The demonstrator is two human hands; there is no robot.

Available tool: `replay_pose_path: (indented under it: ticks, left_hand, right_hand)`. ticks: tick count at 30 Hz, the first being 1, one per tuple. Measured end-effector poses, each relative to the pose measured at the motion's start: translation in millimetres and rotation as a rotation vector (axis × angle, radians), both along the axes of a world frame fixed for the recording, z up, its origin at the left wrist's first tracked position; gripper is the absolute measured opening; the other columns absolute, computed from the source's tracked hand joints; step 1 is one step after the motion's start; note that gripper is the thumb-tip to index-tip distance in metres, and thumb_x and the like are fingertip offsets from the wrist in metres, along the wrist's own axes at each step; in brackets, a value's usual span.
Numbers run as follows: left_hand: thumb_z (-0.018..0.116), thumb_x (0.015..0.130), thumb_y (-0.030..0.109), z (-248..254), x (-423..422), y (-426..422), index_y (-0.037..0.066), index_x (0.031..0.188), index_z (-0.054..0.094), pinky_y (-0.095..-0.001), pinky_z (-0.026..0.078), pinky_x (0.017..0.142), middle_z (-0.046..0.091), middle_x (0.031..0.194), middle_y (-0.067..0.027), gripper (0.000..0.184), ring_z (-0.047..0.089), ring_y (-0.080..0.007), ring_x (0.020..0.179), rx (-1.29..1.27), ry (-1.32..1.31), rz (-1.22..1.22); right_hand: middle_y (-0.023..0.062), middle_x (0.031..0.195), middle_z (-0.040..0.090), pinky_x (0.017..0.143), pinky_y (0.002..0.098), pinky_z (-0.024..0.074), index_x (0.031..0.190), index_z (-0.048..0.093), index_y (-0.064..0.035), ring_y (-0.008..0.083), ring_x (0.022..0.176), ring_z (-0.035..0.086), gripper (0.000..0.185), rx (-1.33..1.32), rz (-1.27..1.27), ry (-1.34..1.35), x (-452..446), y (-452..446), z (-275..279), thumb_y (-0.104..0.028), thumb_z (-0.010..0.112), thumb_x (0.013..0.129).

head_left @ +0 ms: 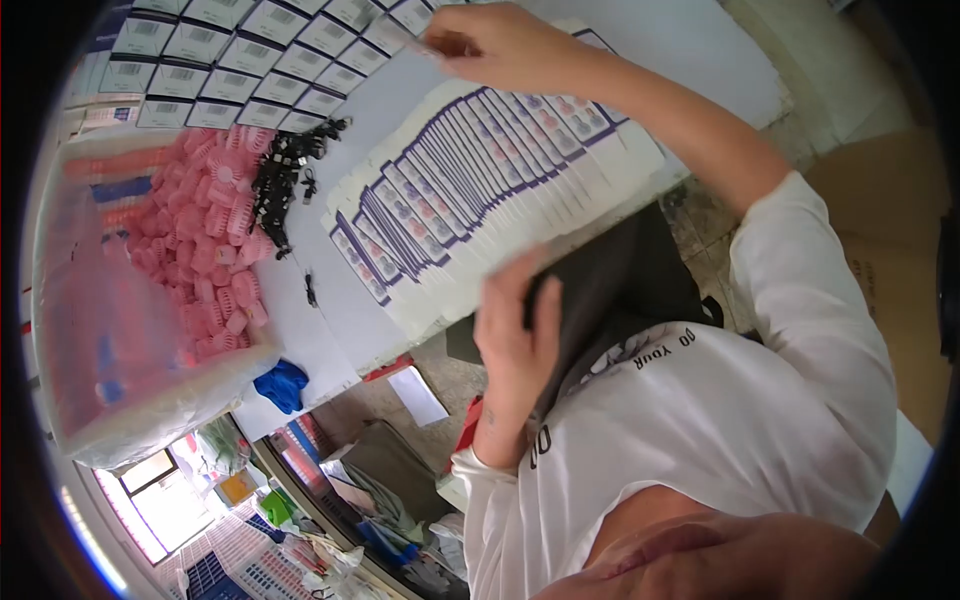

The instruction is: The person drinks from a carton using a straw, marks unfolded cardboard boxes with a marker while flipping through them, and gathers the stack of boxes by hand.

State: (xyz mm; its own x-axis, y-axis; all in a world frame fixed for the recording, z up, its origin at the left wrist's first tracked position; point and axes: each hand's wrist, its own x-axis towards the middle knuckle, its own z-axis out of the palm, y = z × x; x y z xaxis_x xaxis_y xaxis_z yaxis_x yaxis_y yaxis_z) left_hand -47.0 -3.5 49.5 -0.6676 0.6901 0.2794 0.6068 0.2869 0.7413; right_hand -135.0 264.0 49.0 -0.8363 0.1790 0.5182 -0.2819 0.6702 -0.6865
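My right hand (462, 42) is at the top of the view, beside the rows of white boxes with barcode labels (240, 52). Its fingers are closed around a pale, blurred thing (398, 34) that I cannot make out. My left hand (515, 325) hovers at the table's near edge, thumb and fingers apart, with nothing visible in it and some motion blur. In front of it lies a long row of overlapping purple-edged printed packages (425, 205) with small pink and blue pictures.
A heap of pink plastic parts, resembling small fans (215, 215), spills from a clear plastic bag (110, 330) at left. Short black cables (280, 185) lie beside it; one loose cable (310, 290) is apart. A blue cloth (281, 386) sits at the table corner.
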Motion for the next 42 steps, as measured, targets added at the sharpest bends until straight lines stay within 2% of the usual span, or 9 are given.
replay_pose_path:
  ticks: [4,9,11,14,18,21,24,29,42]
  left_hand:
    - [0.065,0.086,-0.002,-6.4,-6.6,37.7,-0.002,0.133,0.047,-0.0388,0.049,0.092,0.061,0.118,-0.0173,0.050,0.061,-0.0336,0.106,0.141,0.206,0.059]
    - [0.066,0.081,-0.003,-12.5,4.0,50.1,-0.001,0.125,0.051,-0.0416,0.050,0.069,0.058,0.095,-0.0142,0.046,0.059,-0.0334,0.083,-0.091,0.286,-0.128]
    - [0.066,0.082,0.001,-17.8,5.2,55.2,0.000,0.116,0.054,-0.0414,0.048,0.063,0.057,0.091,-0.0137,0.036,0.056,-0.0321,0.078,-0.082,0.336,-0.193]
    - [0.062,0.087,-0.001,-17.3,15.4,61.3,0.000,0.105,0.054,-0.0444,0.043,0.062,0.056,0.083,-0.0185,0.020,0.056,-0.0369,0.074,-0.071,0.148,-0.209]
    - [0.062,0.093,0.007,-10.5,13.8,50.4,0.002,0.099,0.058,-0.0333,0.039,0.051,0.050,0.062,-0.0085,0.009,0.045,-0.0207,0.053,-0.309,-0.620,-0.322]
    - [0.066,0.089,0.005,-15.3,13.6,54.7,0.003,0.102,0.066,-0.0315,0.041,0.053,0.051,0.062,-0.0046,0.013,0.046,-0.0194,0.054,-0.020,-0.270,-0.253]
    - [0.068,0.085,0.002,-14.1,-4.7,70.6,0.005,0.107,0.070,-0.0313,0.045,0.059,0.059,0.069,-0.0025,0.022,0.051,-0.0200,0.062,-0.063,0.320,-0.165]
    - [0.069,0.084,0.011,-35.7,-28.2,108.5,0.003,0.121,0.062,-0.0481,0.040,0.104,0.058,0.127,-0.0174,0.039,0.049,-0.0365,0.127,-0.135,0.541,-0.181]
    - [0.066,0.086,0.012,-66.3,-37.5,114.2,0.007,0.124,0.062,-0.0505,0.034,0.109,0.058,0.135,-0.0110,0.039,0.048,-0.0340,0.130,-0.242,0.570,-0.193]
  right_hand:
    - [0.0058,0.092,0.060,0.078,0.0305,0.0483,0.090,0.060,-0.0045,0.0162,0.089,0.059,0.013,-0.613,0.301,-0.194,118.7,-43.5,7.4,-0.008,0.071,0.084]
    - [0.0033,0.088,0.060,0.069,0.0260,0.0443,0.091,0.060,-0.0037,0.0112,0.080,0.056,0.013,-0.401,0.149,0.012,177.3,-59.3,-13.3,-0.013,0.069,0.088]
    - [0.0024,0.087,0.058,0.066,0.0248,0.0424,0.090,0.059,-0.0031,0.0100,0.076,0.054,0.011,-0.613,0.105,-0.058,185.3,-67.3,-15.7,-0.012,0.066,0.091]
    - [0.0012,0.077,0.054,0.061,0.0238,0.0398,0.087,0.058,-0.0036,0.0079,0.070,0.051,0.014,-0.725,0.043,-0.043,187.5,-67.7,-18.3,-0.015,0.058,0.096]
    - [-0.0001,0.075,0.058,0.062,0.0240,0.0423,0.089,0.062,-0.0049,0.0071,0.069,0.054,0.024,-0.902,0.118,0.098,188.7,-9.0,-23.5,-0.025,0.053,0.100]
    - [0.0011,0.076,0.062,0.063,0.0227,0.0449,0.096,0.066,-0.0038,0.0062,0.069,0.057,0.030,-0.910,-0.008,0.099,167.1,3.6,-26.9,-0.029,0.051,0.101]
    - [0.0036,0.084,0.067,0.068,0.0214,0.0481,0.105,0.067,-0.0017,0.0069,0.075,0.060,0.025,-0.869,-0.122,0.054,141.2,7.1,-46.7,-0.023,0.057,0.099]
    - [0.0002,0.088,0.064,0.074,0.0216,0.0492,0.106,0.064,-0.0028,0.0059,0.082,0.060,0.015,-0.836,-0.150,0.035,114.4,15.3,-62.7,-0.014,0.063,0.095]
    - [0.0009,0.091,0.061,0.068,0.0212,0.0469,0.102,0.058,-0.0021,0.0062,0.078,0.060,0.010,-0.553,-0.305,-0.040,105.4,13.8,-90.3,-0.008,0.059,0.095]
